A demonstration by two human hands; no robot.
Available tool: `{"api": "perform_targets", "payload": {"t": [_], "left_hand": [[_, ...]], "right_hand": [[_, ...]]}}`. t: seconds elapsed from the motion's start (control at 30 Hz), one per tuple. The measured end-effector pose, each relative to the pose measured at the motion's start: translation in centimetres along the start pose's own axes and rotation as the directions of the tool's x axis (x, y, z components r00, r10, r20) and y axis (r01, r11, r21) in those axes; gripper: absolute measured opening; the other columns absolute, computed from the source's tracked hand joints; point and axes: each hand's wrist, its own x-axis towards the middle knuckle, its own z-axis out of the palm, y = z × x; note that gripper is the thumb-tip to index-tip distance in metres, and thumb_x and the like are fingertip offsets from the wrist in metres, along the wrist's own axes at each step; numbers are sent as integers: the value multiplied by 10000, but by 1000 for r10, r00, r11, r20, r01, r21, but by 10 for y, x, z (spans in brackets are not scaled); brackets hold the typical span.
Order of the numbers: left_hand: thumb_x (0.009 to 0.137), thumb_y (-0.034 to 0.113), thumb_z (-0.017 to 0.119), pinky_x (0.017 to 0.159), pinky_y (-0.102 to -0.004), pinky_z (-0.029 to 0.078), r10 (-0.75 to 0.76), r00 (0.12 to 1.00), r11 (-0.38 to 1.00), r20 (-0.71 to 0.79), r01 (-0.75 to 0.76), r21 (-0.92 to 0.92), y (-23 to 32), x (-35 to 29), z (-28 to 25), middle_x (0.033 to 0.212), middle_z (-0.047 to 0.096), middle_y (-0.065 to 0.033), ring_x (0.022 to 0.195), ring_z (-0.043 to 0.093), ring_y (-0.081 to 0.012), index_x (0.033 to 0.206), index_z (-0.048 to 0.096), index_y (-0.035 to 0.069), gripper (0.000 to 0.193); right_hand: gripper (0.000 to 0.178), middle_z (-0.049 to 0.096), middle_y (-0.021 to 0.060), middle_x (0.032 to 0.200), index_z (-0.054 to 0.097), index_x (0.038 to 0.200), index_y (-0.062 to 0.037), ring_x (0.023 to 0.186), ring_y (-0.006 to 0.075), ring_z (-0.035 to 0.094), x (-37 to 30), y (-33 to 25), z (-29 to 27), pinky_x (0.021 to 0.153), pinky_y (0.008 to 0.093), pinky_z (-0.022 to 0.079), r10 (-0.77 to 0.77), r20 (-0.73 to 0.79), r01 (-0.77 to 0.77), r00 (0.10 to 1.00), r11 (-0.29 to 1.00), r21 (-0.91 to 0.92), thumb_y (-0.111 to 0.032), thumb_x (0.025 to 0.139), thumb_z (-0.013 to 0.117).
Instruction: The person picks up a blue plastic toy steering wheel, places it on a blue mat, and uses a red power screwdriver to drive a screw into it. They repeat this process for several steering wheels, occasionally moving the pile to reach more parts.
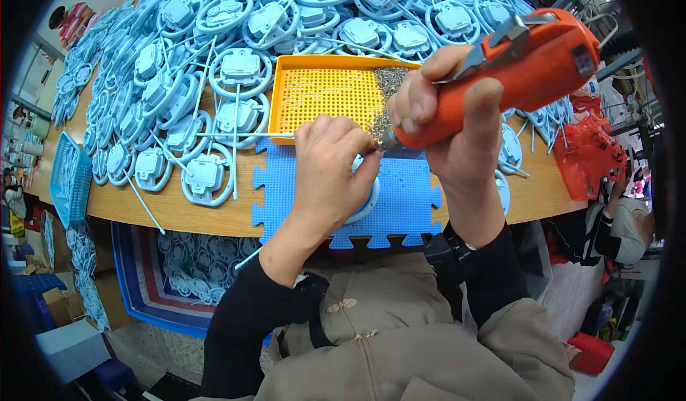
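Note:
My right hand [461, 147] is wrapped round an orange electric screwdriver [514, 76] with a metal lever on its side. Its tip points down and left, close to the fingertips of my left hand [327, 164]. The left thumb and fingers are pinched together there; what they grip is too small or hidden to name. Beneath that hand lies a light-blue round plastic part [366, 208], mostly covered, on a blue foam mat [418, 187]. Just beyond both hands stands a yellow tray [284, 62] with a perforated bottom and many small screws [389, 79] at its right side.
Light-blue round plastic parts with thin stems [239, 65] are heaped across the wooden table [121, 201]. A light-blue basket [71, 179] sits at the left edge. Below the table is a blue-rimmed bin [128, 287] of similar parts. A red plastic bag [589, 158] lies at right.

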Motion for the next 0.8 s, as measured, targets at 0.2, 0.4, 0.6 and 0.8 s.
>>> {"api": "perform_targets", "payload": {"t": [0.2,0.4,0.6,0.8], "left_hand": [[671,283,817,831,-406,361,23,981,970,191,-69,235,-2,38,2,919,582,-81,947,523,-268,951,653,80,383],[657,237,831,851,-408,410,-74,972,988,224,41,147,-4,-21,-38,1005,599,-112,967,547,-298,1140,595,37,574],[633,254,842,920,-429,381,-186,974,952,133,145,270,12,-64,-25,1168,538,-144,1062,506,-325,1234,548,49,700],[639,258,829,938,-430,358,-201,974,935,101,160,317,6,-69,-18,1189,522,-139,1095,489,-319,1225,548,51,682]], "right_hand": [[500,527,24,711,519,1024,-73,642,156,504,13,-2,0,667,340,442,-100,-95,91,990,991,-102,-560,918,559],[494,531,22,701,521,1011,-72,630,147,521,-9,2,-2,639,333,450,9,-81,-13,997,999,-46,-555,918,564],[467,569,55,685,539,1003,-35,592,154,557,-24,13,13,530,292,475,107,24,-106,994,994,-14,-461,874,681],[447,564,50,676,537,998,-24,592,144,560,-26,21,24,517,269,474,126,-27,-127,992,991,-35,-420,871,699]]}}
